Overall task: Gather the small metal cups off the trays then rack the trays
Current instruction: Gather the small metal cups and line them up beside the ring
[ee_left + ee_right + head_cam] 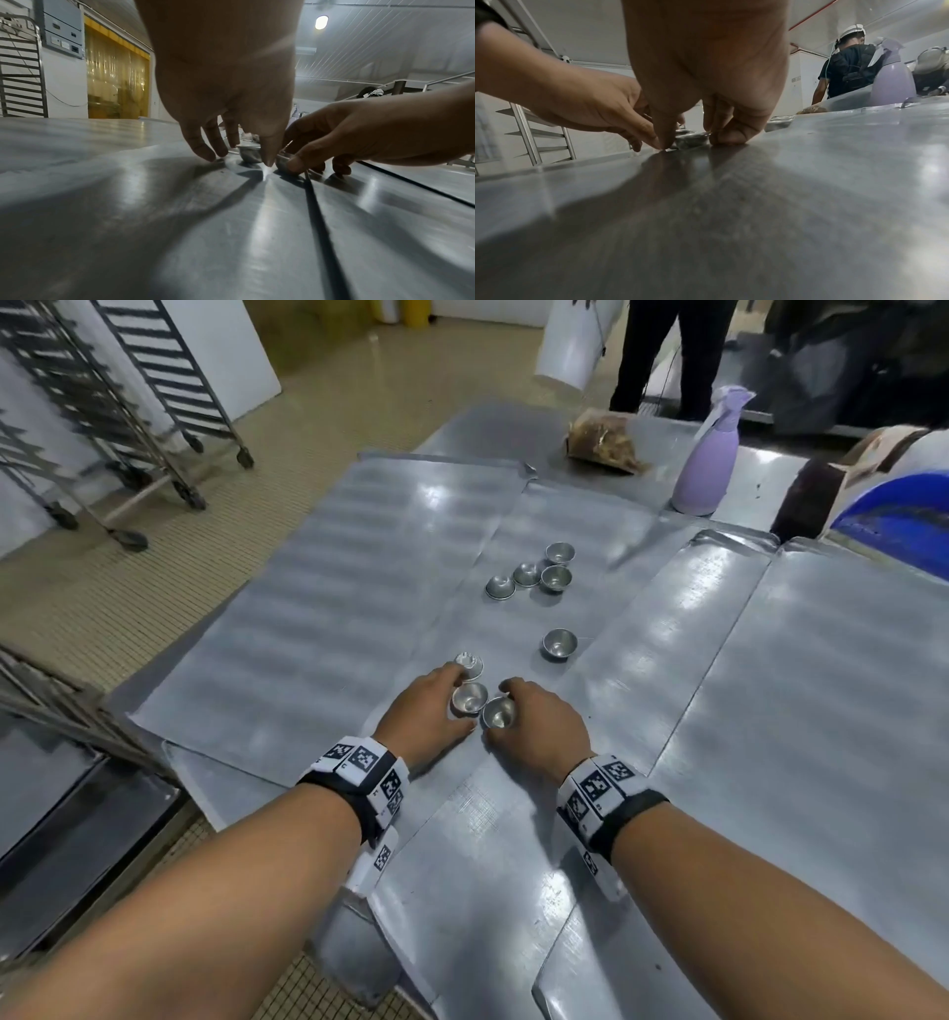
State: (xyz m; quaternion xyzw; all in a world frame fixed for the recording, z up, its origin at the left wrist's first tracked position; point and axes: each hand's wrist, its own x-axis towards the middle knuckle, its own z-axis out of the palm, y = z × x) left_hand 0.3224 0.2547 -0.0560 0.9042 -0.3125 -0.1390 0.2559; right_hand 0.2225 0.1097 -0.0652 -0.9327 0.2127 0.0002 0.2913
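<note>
Steel-grey baking trays point(318, 588) lie flat and overlapping across a metal worktable, with a tiled floor and wheeled tray racks point(128, 403) to the left. Both of the person's hands rest low on the trays, side by side near the middle of the head view.

The left hand point(429, 711) has its fingers curled around a small metal cup point(469, 698), thumb on the near side. Just beyond its fingertips stands another cup point(470, 664), turned upside down. The right hand point(539, 724) curls thumb and fingers around a second upright cup point(499, 712), which touches the left hand's cup. From the left wrist view, both cups still sit on the tray surface.

Farther back on the trays, a single cup point(559, 643) stands alone, and beyond it a cluster of four cups point(534, 572) sits close together, two upright and two upside down.

At the table's far edge stand a lilac spray bottle point(706, 464) and a clear bag of brown food point(603, 441). A person in dark trousers point(662, 356) stands behind the table.

Each wrist wears a white band printed with black square marker codes point(362, 760). No brand names or legible words appear on any item.
</note>
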